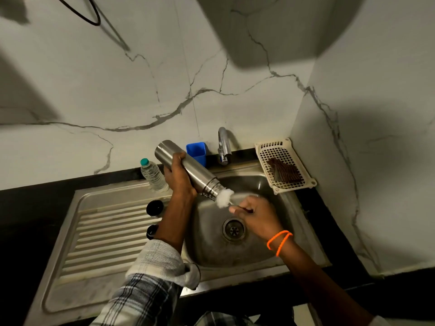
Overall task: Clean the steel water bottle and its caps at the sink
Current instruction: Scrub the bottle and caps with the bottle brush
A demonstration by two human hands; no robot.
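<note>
The left hand (179, 171) grasps the steel bottle (188, 171) over the sink (256, 182), mouth tilted down toward the basin, probably so water drains. The right hand (255, 211) pinches the brush (224, 199), whose white bristles sit at the mouth. Two black caps (154, 207) wait on the drainboard. The bottle looks matte, undented.

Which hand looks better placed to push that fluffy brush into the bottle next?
The right hand: it pinches the brush handle, the white head sitting at the steel bottle mouth. The left hand grips the bottle body, tilted over the sink.
</note>
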